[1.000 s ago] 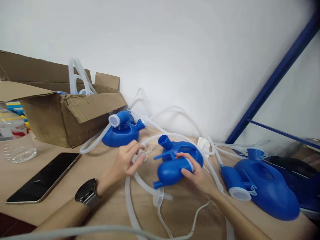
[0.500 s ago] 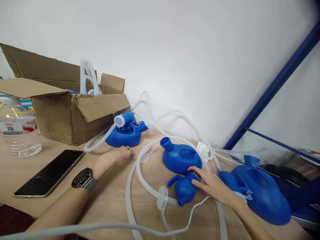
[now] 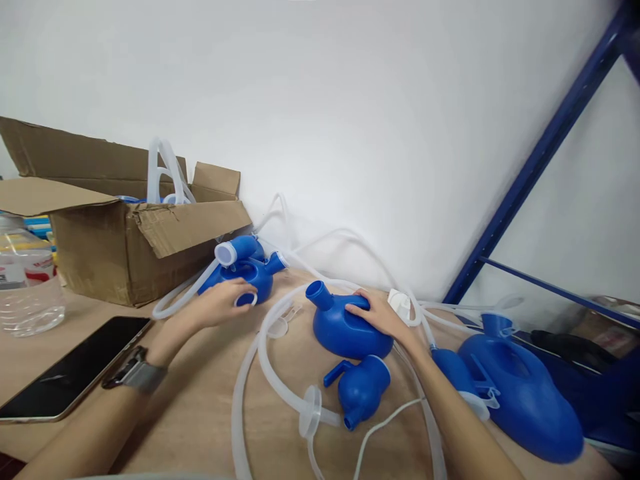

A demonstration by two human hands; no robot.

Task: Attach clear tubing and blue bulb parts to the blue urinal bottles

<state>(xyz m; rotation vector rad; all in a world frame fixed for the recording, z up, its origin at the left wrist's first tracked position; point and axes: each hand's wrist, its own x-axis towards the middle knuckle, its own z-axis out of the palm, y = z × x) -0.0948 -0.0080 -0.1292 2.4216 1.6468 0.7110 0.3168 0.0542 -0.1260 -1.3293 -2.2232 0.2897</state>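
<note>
My left hand [image 3: 220, 303] pinches a small white ring [image 3: 253, 300] between thumb and fingers, in front of a blue urinal bottle [image 3: 263, 285] at the back left. With fingers at its handle opening, my right hand [image 3: 380, 315] grips another blue urinal bottle [image 3: 340, 339], which stands on the table with its open neck tilted up to the left. A blue funnel-shaped spout piece [image 3: 363, 390] lies just in front of that bottle. Between the hands rests a clear cap [image 3: 277, 327] with a strap. A translucent hose [image 3: 273, 373] loops around to a clear disc [image 3: 311, 411].
At the left stand an open cardboard box [image 3: 95, 257] holding more hoses, a clear water bottle [image 3: 30, 300] and a black phone [image 3: 75, 363]. A large blue urinal bottle [image 3: 525, 393] lies at right, near a blue metal frame [image 3: 530, 160]. A white wall closes the back.
My right hand has moved from the spout piece up to the urinal bottle's handle. My left hand has lifted off the table with a white ring in its fingers. The view has shifted slightly.
</note>
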